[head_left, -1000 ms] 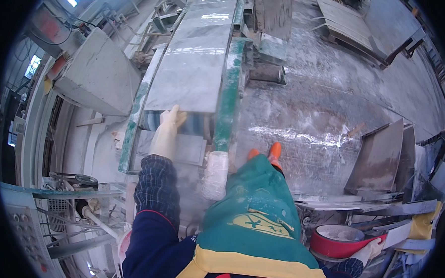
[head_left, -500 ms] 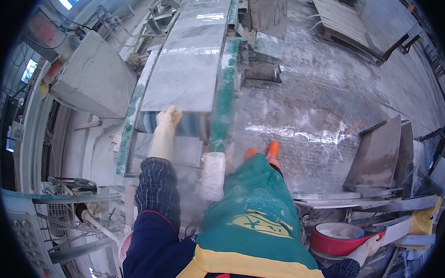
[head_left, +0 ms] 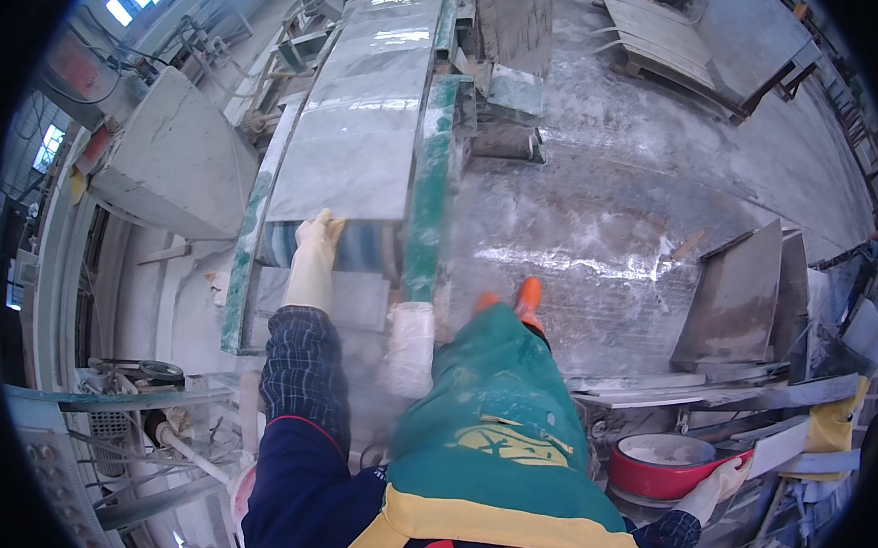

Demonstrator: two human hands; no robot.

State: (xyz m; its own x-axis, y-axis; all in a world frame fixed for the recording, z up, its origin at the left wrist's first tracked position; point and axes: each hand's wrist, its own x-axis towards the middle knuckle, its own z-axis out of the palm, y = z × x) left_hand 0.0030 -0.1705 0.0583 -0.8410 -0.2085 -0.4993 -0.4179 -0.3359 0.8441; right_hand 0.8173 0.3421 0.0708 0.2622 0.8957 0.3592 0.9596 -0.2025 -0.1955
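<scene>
On the belt machine lies a row of polished grey-white stone slabs (head_left: 347, 172). My left hand (head_left: 317, 244), in a cream rubber glove, pinches the near edge of the closest slab, left of its middle. The thumb and fingers are closed there; the fingertips below the edge are hidden. Beneath that edge, the blue-grey striped belt roller (head_left: 362, 248) shows. At the lower right my right hand (head_left: 712, 485), gloved alike, has its fingers closed over the rim of a red tub (head_left: 655, 484). Inside the tub sits a round pan of pale material (head_left: 666, 449).
Green rails (head_left: 430, 195) flank the belt, with a white-wrapped bar end (head_left: 411, 346) near me. Left stands a large pale block (head_left: 175, 160). Dark slabs (head_left: 737, 297) lean at right, above stacked stone strips (head_left: 649, 391). A control panel (head_left: 53, 468) is at lower left.
The whole view has shifted slightly to the left. My left hand stays at the slab's near edge, and my right hand stays at the red tub's rim.
</scene>
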